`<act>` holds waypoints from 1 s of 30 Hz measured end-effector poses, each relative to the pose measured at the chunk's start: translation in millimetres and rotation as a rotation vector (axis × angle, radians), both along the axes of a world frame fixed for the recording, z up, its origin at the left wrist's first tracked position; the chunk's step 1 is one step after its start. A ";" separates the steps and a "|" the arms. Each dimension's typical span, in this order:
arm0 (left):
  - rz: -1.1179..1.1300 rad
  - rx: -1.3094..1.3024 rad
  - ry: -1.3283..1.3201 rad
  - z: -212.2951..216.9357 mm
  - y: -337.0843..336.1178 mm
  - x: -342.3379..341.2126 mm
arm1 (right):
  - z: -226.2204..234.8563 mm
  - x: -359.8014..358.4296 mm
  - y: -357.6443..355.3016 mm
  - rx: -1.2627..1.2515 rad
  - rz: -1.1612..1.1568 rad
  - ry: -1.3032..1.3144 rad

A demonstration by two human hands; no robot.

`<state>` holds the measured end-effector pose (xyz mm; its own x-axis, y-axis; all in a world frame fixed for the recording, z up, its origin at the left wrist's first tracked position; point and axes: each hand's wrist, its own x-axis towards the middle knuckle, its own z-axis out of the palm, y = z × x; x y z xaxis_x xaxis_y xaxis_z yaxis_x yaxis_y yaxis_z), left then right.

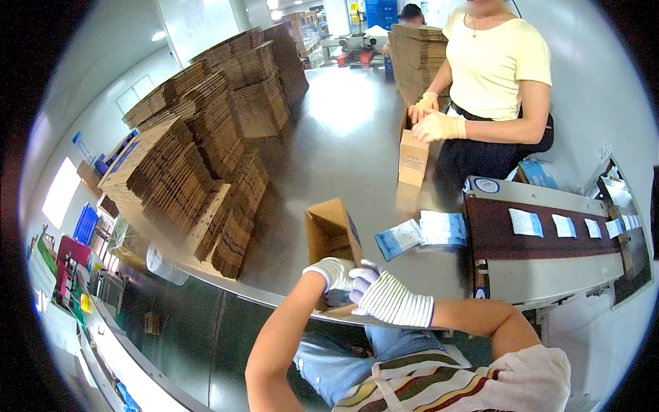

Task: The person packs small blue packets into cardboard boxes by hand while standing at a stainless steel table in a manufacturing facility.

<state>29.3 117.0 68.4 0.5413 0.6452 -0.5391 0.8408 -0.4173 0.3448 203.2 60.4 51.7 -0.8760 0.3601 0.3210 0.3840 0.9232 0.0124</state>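
An open brown cardboard box [326,231] stands on the metal table in front of me, its inside facing up. My left hand [334,275], in a white knit glove, is closed at the box's near edge. My right hand [391,296], in a striped glove with greyish fingertips, is closed with curled fingers at the near right corner, touching the box. A bluish patch shows below my left hand; what it is I cannot make out. To the right of the box lie blue-and-white pouches, one tilted [399,239] and others overlapping [443,228].
Tall stacks of flattened cartons [185,165] line the table's left side. At right, a conveyor with a dark red belt [480,223] carries several pouches [526,223]. Across the table, a co-worker in a yellow shirt [498,65] handles another carton [413,159] with gloved hands.
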 end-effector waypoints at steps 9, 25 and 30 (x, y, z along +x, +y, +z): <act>0.259 0.398 0.011 4.8 -68.7 9.3 | 47.7 50.2 84.9 -0.727 -0.148 0.531; 0.267 0.545 -0.108 -5.5 -53.5 17.0 | -1.0 213.1 217.1 -0.708 -0.595 -0.357; 0.306 0.524 -0.087 -4.2 -59.2 10.9 | -3.3 189.0 237.1 -0.833 -0.507 -0.317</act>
